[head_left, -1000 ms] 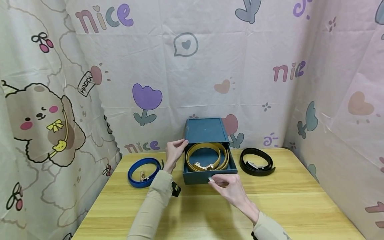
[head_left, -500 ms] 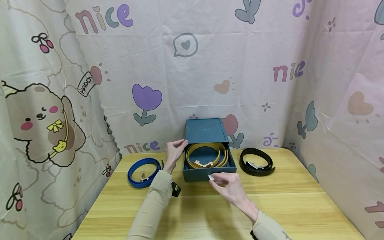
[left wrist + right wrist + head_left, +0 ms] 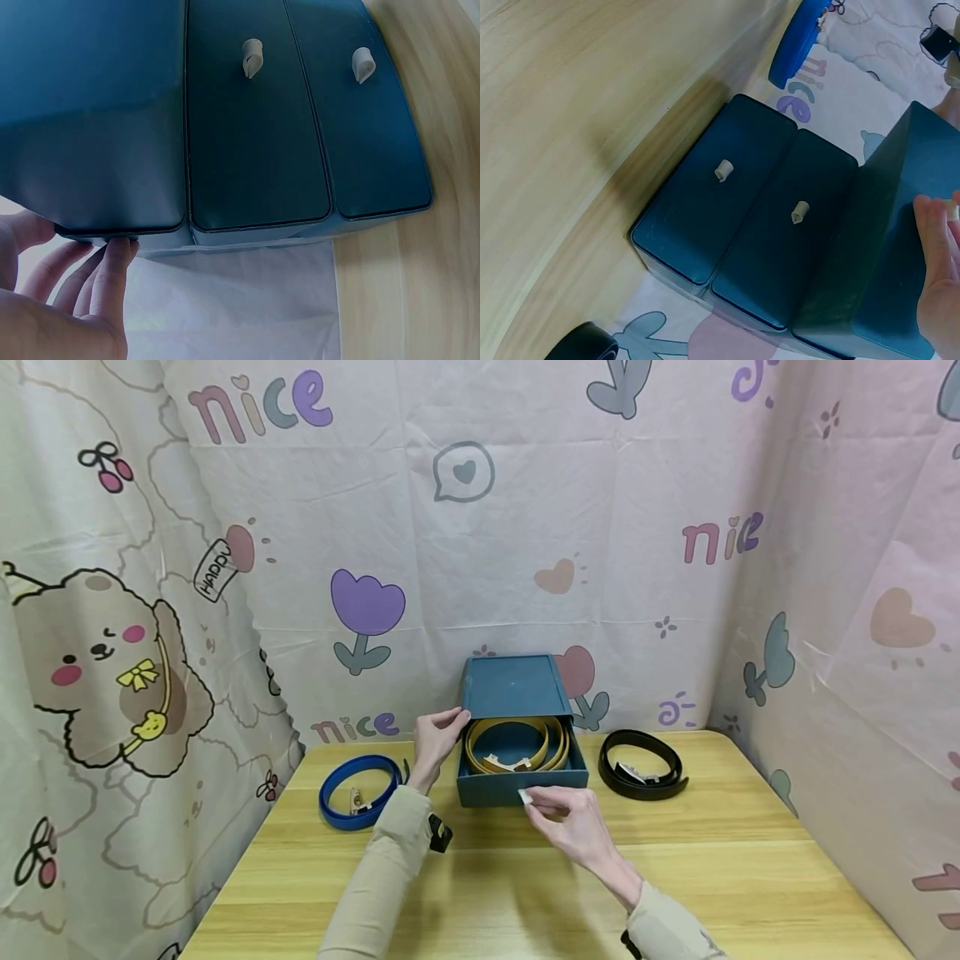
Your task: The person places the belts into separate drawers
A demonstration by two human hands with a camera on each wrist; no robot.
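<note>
A teal drawer cabinet [image 3: 515,685] stands at the back of the table, its top drawer [image 3: 487,792] partly pulled out. Coiled inside that drawer lies a yellow belt [image 3: 562,752] with a metal buckle. My right hand [image 3: 579,828] pinches the white pull tab [image 3: 523,797] on the drawer's front. At the cabinet's upper left edge, my left hand [image 3: 435,745] touches its side with fairly straight fingers [image 3: 112,277]. Below the top drawer, the left wrist view shows two closed drawers, a middle one [image 3: 255,150] and a bottom one [image 3: 367,142], each with a white tab.
A coiled blue belt [image 3: 333,789] lies on the wooden table [image 3: 480,893] left of the cabinet. To its right lies a coiled black belt [image 3: 648,792] with a silver buckle. A patterned cloth [image 3: 480,560] hangs close behind and along both sides.
The top drawer has slid back a little into the cabinet with the yellow belt inside. My right hand has moved slightly forward with the tab; the left hand has stayed put.
</note>
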